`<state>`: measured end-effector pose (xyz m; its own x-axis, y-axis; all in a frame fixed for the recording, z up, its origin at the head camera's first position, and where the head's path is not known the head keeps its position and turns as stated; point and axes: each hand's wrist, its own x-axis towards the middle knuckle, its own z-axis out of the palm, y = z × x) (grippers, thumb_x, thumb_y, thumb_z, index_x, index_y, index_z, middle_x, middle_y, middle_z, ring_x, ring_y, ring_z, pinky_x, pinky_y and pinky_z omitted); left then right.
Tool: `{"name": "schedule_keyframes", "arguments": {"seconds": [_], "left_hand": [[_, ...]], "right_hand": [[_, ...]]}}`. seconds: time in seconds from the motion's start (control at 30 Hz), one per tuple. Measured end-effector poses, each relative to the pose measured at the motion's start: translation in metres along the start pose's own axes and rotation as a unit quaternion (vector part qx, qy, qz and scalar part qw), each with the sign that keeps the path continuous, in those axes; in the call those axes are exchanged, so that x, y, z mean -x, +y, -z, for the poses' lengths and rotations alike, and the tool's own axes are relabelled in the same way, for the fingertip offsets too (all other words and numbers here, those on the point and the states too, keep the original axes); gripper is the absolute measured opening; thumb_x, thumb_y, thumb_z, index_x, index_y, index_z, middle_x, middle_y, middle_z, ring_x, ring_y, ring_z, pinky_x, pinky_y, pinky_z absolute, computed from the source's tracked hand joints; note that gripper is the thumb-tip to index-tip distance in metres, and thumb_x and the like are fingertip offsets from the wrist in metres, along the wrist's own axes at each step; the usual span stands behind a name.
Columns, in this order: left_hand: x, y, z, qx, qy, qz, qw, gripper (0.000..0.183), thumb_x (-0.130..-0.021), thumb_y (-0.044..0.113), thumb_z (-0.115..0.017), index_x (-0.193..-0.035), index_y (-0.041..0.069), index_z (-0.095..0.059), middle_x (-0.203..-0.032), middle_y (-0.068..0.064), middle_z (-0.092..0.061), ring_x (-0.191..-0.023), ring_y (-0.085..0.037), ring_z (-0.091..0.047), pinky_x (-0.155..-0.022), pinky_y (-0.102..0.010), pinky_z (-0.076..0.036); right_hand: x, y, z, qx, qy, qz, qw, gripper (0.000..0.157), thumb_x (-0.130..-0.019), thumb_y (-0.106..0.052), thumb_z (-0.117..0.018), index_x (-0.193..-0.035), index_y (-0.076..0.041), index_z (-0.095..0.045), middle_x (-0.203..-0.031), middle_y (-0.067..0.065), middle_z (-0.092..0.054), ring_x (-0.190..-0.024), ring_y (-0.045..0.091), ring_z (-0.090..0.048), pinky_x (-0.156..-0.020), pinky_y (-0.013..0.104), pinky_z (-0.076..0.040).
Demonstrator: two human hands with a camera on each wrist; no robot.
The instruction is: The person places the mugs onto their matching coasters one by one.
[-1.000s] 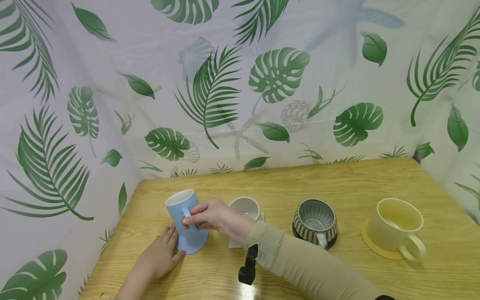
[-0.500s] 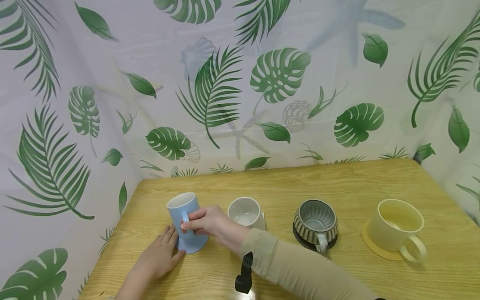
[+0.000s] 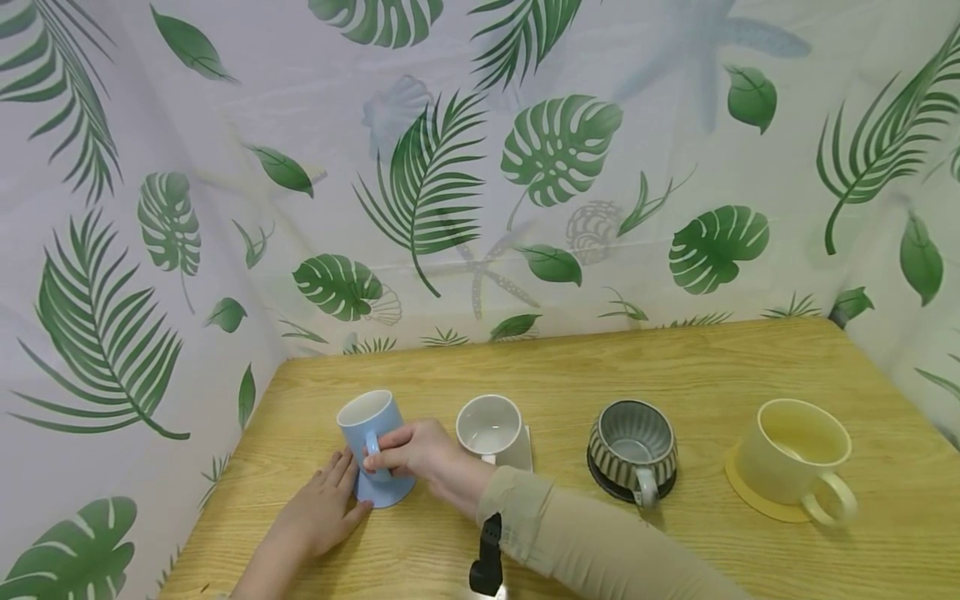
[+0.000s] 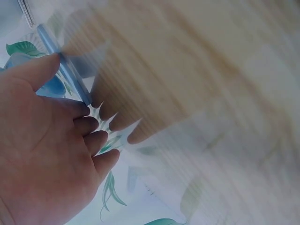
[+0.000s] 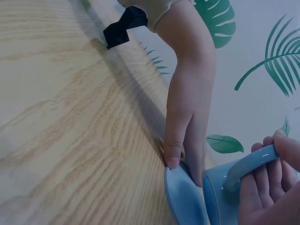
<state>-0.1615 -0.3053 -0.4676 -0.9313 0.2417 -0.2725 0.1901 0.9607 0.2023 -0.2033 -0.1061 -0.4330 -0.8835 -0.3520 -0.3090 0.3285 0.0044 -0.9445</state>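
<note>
My right hand (image 3: pixel 426 457) grips the handle of a light blue mug (image 3: pixel 367 421) in the head view, its thumb and fingers around the handle. The mug is slightly tilted, close over a round light blue coaster (image 3: pixel 386 493). Palm down on the table, my left hand (image 3: pixel 317 508) has its thumb and fingertips at the coaster's left edge. From the right wrist, the mug (image 5: pixel 216 187) overlaps the coaster (image 5: pixel 185 194), and the left thumb presses the coaster's rim. In the left wrist view, the coaster (image 4: pixel 68 70) appears edge-on beside the left hand (image 4: pixel 47 136).
Right of the blue mug stands a white mug (image 3: pixel 491 425) on a white square coaster (image 3: pixel 528 450). Further right are a grey striped mug (image 3: pixel 632 446) on a dark coaster and a yellow mug (image 3: pixel 787 454) on a yellow coaster. A leaf-patterned cloth (image 3: pixel 480 208) encloses the wooden table (image 3: pixel 555 367).
My right hand has lowered the blue mug a little toward the coaster and tilted it more upright. The white mug shows more as the right arm moves down. The left hand stays in place.
</note>
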Motion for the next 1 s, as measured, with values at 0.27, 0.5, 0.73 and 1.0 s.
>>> {"name": "schedule_keyframes", "arguments": {"seconds": [0.27, 0.5, 0.73, 1.0], "left_hand": [[0.000, 0.002, 0.001, 0.006, 0.001, -0.002, 1.0000, 0.076, -0.108, 0.036, -0.061, -0.160, -0.012, -0.033, -0.172, -0.031, -0.024, -0.160, -0.051, -0.024, -0.128, -0.068, -0.027], [0.001, 0.003, 0.003, 0.015, -0.006, -0.001, 0.9999, 0.076, -0.108, 0.035, -0.061, -0.160, -0.012, -0.033, -0.171, -0.032, -0.024, -0.160, -0.051, -0.023, -0.128, -0.068, -0.026], [0.001, 0.001, 0.004, 0.009, 0.000, -0.005, 1.0000, 0.074, -0.108, 0.035, -0.061, -0.160, -0.011, -0.034, -0.170, -0.033, -0.028, -0.159, -0.053, -0.024, -0.127, -0.070, -0.027], [0.000, -0.006, -0.001, 0.005, 0.024, -0.032, 0.9992, 0.071, -0.108, 0.034, -0.060, -0.157, -0.012, -0.039, -0.167, -0.034, -0.033, -0.157, -0.055, -0.027, -0.125, -0.073, -0.029]], "right_hand": [[0.000, 0.004, -0.003, -0.004, 0.008, 0.000, 1.000, 0.025, -0.085, 0.001, -0.087, -0.109, 0.005, -0.081, -0.122, 0.014, -0.076, -0.104, 0.020, -0.073, -0.090, 0.037, -0.065], [0.004, 0.007, -0.007, -0.017, 0.008, -0.004, 1.000, 0.025, -0.085, 0.001, -0.087, -0.109, 0.005, -0.081, -0.118, 0.013, -0.078, -0.109, 0.022, -0.074, -0.095, 0.038, -0.064], [0.007, 0.010, -0.011, 0.001, 0.004, -0.012, 1.000, 0.024, -0.082, 0.002, -0.088, -0.105, 0.003, -0.081, -0.112, 0.008, -0.077, -0.105, 0.015, -0.065, -0.095, 0.034, -0.061], [0.008, 0.018, -0.014, 0.025, -0.008, -0.011, 1.000, 0.020, -0.079, 0.003, -0.088, -0.098, 0.003, -0.081, -0.096, 0.003, -0.079, -0.092, 0.011, -0.063, -0.079, 0.022, -0.056]]}}
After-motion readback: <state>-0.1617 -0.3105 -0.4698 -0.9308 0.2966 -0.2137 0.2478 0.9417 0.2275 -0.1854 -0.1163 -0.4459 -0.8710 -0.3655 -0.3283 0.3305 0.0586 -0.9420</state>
